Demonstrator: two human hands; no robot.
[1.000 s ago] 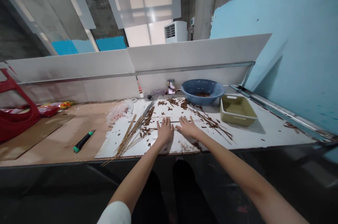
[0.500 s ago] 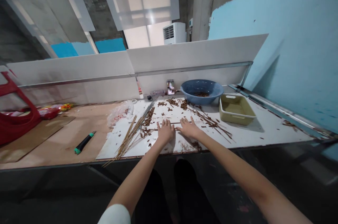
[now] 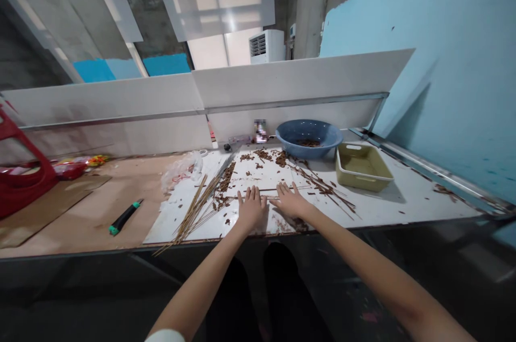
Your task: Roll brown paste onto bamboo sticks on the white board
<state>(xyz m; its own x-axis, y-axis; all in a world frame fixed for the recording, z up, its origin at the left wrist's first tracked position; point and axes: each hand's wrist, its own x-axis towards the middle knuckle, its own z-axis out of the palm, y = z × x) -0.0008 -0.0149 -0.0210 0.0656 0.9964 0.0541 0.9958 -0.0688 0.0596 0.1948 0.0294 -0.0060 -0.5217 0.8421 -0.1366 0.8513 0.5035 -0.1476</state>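
My left hand (image 3: pixel 252 208) lies palm down on the white board (image 3: pixel 245 226), fingers stretched out. Beside it, my right hand (image 3: pixel 294 202) is also flat with its fingers spread, and the two thumbs come close together. A thin dark stick (image 3: pixel 268 189) runs crosswise at the fingers; its contact with the palms is hidden. To the left lies a loose bundle of thin tan sticks (image 3: pixel 197 207). Darker thin sticks (image 3: pixel 328 191) lie to the right, with brown crumbly pieces (image 3: pixel 281 158) scattered around and beyond my hands.
A blue basin (image 3: pixel 308 140) with brown bits stands at the back, next to an olive tray (image 3: pixel 363 170). On the left are a clear plastic bag (image 3: pixel 181 172), a black-green handled tool (image 3: pixel 124 218) and a red plastic chair (image 3: pixel 24 159). White panels (image 3: pixel 298 81) border the table's back.
Both hands have slid slightly toward the table's near edge, still flat and spread. The camera view has shifted a little; the other things stay in place.
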